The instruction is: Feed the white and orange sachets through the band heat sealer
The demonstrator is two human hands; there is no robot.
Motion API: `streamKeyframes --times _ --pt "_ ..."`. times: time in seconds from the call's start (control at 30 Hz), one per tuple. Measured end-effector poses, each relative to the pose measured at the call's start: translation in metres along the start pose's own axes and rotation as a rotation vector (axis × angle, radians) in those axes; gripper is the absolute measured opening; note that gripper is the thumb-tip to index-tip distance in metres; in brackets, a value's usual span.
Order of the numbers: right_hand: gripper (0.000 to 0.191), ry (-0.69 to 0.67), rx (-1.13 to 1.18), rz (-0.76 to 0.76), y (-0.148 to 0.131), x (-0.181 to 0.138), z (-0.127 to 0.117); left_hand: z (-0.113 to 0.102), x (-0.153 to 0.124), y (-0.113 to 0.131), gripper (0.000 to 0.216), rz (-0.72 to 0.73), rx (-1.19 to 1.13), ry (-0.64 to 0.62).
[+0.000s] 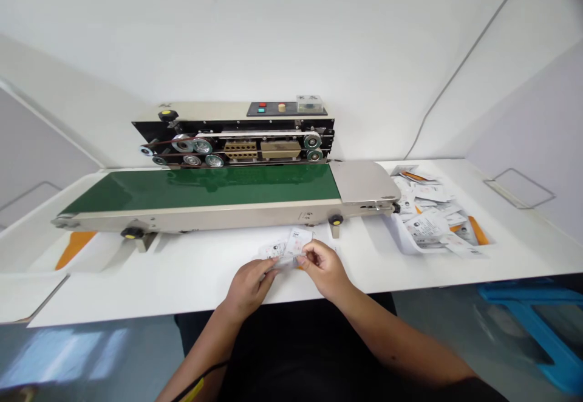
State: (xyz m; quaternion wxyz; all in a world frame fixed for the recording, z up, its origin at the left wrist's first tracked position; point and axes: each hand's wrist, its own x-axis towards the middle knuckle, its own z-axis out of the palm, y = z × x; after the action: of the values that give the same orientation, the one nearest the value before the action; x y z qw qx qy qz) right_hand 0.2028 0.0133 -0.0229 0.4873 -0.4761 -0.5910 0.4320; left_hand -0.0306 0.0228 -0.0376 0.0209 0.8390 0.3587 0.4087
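Observation:
My left hand (pixel 250 282) pinches the left edge of a small printed packet (pixel 286 261) just above the front of the table. On the packet's right side, my right hand (pixel 324 270) grips it between thumb and bent fingers. Several more white printed packets (pixel 300 238) lie on the table right behind and under my hands. Close by stands a band sealing machine (pixel 237 141) with rollers and a green conveyor belt (pixel 204 186). What is inside the held packet is hidden.
At the right, a white bin (pixel 410 241) is heaped with white and orange packets (pixel 428 223). Another white bin (pixel 102 253) at the left has an orange packet (pixel 75 249) in it. A blue stool (pixel 542 323) stands on the floor at right.

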Motion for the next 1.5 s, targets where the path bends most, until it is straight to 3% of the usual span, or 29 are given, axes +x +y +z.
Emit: streamKeyframes --times 0.17,0.4,0.5,0.67,0.9,1.13,1.5 --pt "0.022 -0.025 0.087 0.037 0.010 0.000 -0.002 0.002 -0.006 0.000 0.021 -0.117 -0.010 0.027" --pt "0.018 0.022 -0.020 -0.079 0.000 -0.001 -0.005 0.006 -0.008 -0.003 0.025 -0.190 -0.084 0.012" --pt "0.011 0.029 -0.111 -0.164 -0.010 0.000 -0.008 0.006 -0.003 -0.003 0.029 -0.146 -0.033 -0.022" --pt "0.012 -0.098 -0.112 -0.178 -0.016 0.004 -0.010 -0.002 0.007 0.000 0.020 -0.051 0.021 -0.024" --pt "0.022 -0.030 0.078 -0.106 0.001 0.003 -0.003 -0.010 0.012 0.004 0.017 0.083 -0.047 0.090" --pt "0.021 -0.065 -0.035 -0.255 -0.002 -0.002 -0.008 -0.007 0.014 0.005 0.012 0.074 -0.084 0.013" --pt "0.020 -0.117 0.123 -0.238 0.014 -0.003 -0.010 -0.005 0.012 0.003 0.015 0.143 -0.053 0.019"
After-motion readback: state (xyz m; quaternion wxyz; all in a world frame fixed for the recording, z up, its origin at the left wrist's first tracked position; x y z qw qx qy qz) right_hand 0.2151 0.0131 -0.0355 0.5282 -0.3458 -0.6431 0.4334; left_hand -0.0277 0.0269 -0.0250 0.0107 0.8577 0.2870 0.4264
